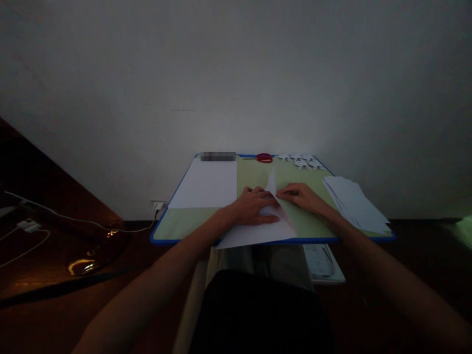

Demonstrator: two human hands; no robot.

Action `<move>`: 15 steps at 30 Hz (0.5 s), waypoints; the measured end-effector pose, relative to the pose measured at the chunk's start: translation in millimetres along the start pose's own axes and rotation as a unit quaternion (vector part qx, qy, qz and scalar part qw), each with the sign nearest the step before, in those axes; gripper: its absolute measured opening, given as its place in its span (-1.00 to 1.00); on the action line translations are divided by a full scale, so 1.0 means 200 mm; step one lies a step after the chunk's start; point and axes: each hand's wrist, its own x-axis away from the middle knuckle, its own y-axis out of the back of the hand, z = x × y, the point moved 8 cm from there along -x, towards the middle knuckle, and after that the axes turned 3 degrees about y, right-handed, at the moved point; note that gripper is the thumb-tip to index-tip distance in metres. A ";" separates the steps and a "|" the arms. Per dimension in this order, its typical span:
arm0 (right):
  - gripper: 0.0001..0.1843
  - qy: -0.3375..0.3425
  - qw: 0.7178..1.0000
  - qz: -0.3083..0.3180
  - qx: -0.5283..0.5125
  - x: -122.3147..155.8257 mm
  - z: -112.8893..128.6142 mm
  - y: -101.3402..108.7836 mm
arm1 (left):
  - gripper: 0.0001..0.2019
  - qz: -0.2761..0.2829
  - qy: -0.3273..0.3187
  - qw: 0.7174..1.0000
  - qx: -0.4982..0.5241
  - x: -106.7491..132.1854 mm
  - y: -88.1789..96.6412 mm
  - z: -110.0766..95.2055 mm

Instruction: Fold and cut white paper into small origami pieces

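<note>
A white sheet of paper point(258, 235) lies folded at the table's front edge, with a narrow point rising at its far end. My left hand point(258, 206) presses on this paper, fingers stretched out and thumb apart. At the sheet's right edge, my right hand point(300, 194) has its fingertips pressed together on the paper; the exact grip is small and dim. Beyond the hands, red-handled scissors point(264, 158) lie near the back edge. Several small folded white paper pieces point(302, 161) are grouped to their right.
A flat white sheet point(206, 183) covers the back left of the green, blue-rimmed table point(188, 223). Loose white sheets point(356, 204) overlap at the right edge. The wall point(236, 78) stands right behind. A white cable point(92, 225) runs at the left to a plug point(158, 205).
</note>
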 end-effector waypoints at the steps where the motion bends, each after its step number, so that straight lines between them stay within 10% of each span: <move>1: -0.69 0.000 1.000 -0.001 0.000 -0.01 0.00 0.00 | -0.52 0.000 0.000 1.000 -0.001 0.00 0.00 0.00; 15: -0.70 0.010 1.000 0.021 -0.007 0.03 0.02 0.00 | -0.50 -0.001 -0.001 1.000 0.006 0.01 -0.02 0.02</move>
